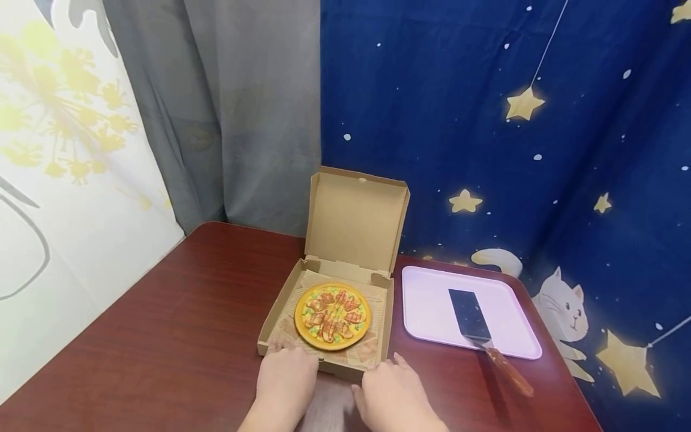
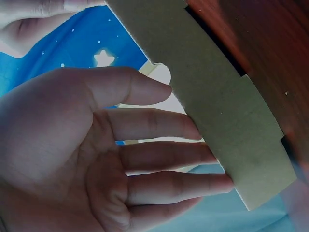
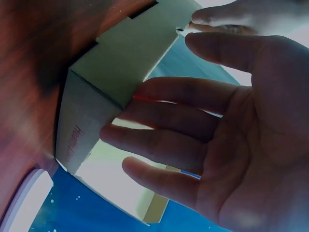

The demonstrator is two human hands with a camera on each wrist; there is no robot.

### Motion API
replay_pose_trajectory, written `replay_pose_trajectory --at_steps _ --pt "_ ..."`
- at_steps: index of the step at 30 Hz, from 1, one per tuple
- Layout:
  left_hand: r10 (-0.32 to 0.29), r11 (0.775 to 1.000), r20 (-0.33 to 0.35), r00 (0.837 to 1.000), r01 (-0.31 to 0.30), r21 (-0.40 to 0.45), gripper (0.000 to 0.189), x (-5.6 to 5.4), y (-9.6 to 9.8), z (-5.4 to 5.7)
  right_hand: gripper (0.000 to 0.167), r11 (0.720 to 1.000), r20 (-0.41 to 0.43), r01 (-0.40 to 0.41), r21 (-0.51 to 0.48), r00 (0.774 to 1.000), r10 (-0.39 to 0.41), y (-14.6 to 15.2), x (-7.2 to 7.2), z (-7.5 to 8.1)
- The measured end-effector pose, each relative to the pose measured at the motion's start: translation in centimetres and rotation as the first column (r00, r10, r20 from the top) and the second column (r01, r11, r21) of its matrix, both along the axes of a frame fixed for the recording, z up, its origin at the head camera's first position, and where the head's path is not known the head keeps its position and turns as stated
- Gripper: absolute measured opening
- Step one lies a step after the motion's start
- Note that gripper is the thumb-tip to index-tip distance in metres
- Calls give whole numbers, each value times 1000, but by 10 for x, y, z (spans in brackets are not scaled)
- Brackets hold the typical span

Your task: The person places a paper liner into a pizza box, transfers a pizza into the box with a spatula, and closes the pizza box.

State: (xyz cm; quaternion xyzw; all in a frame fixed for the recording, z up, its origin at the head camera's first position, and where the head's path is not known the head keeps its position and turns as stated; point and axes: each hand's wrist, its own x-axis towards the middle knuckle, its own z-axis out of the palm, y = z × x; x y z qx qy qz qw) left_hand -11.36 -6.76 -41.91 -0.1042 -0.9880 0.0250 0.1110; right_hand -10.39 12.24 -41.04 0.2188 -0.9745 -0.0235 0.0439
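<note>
A cardboard pizza box (image 1: pixel 356 219) stands on the table with its lid raised at the back. Inside, on printed brown paper (image 1: pixel 372 300), lies a round pizza (image 1: pixel 333 316) with a yellow rim and reddish-brown toppings. My left hand (image 1: pixel 287 372) is at the left part of the box's front wall (image 2: pixel 207 92); its straight fingertips (image 2: pixel 219 182) touch the top edge. At the front right corner is my right hand (image 1: pixel 396 393), fingers (image 3: pixel 164 145) nearly straight and reaching over the edge in the right wrist view. Neither palm holds anything.
Right of the box, a pale pink tray (image 1: pixel 504 300) carries a turner (image 1: pixel 468 312), whose wooden handle (image 1: pixel 510 372) sticks out over the tray's front edge. The dark red table (image 1: pixel 178 336) ends at curtains (image 1: pixel 270 120) behind.
</note>
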Motion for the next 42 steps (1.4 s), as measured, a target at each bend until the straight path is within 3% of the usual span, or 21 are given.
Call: replay_pose_trajectory --at_steps 2,6,10,12,15,19,23,25,28,31,34,36,38,40,42 --pt "-9 1000 5 1000 9 9 13 -2 -2 1 42 999 -5 -1 -42 1000 1 4 -4 3" --pt "-54 995 15 998 52 89 27 -13 -12 10 34 980 114 26 -197 994 -4 17 -19 18" --pt "-109 971 35 993 99 217 23 -35 -31 27 32 917 250 98 -387 968 2 31 -41 34" --pt "-115 958 59 992 95 270 16 -49 -41 36 36 876 271 147 -459 962 -20 36 -53 39" --pt "-109 948 87 990 77 309 24 -71 -58 50 34 824 246 207 -528 966 -84 42 -71 42" --pt "-89 951 105 990 53 306 31 -104 -77 57 43 791 208 254 -556 964 -163 46 -94 40" --pt "-77 943 139 987 26 332 41 -140 -85 58 64 745 273 346 -571 935 -226 46 -121 40" --pt "-89 917 158 983 19 399 50 -159 -85 59 71 709 320 393 -585 916 -243 44 -136 39" --pt "-114 837 190 975 -8 547 60 -188 -83 57 79 629 397 457 -629 884 -245 41 -157 36" --pt "-170 712 276 946 -76 698 66 -212 -79 49 86 511 481 513 -690 852 -206 39 -173 32" --pt "-226 576 396 890 -205 791 69 -227 -77 37 90 386 555 570 -725 816 -161 37 -184 30" --pt "-250 512 450 857 -278 813 72 -234 -75 30 92 330 589 601 -728 794 -149 36 -189 29" --pt "-258 501 478 840 -306 809 77 -239 -73 24 92 289 615 625 -725 777 -136 35 -194 27" --pt "-257 522 488 834 -305 796 80 -241 -71 20 92 241 641 645 -725 760 -108 35 -198 25" --pt "-261 543 498 827 -301 784 80 -242 -69 17 90 174 667 665 -726 743 -58 34 -201 23"
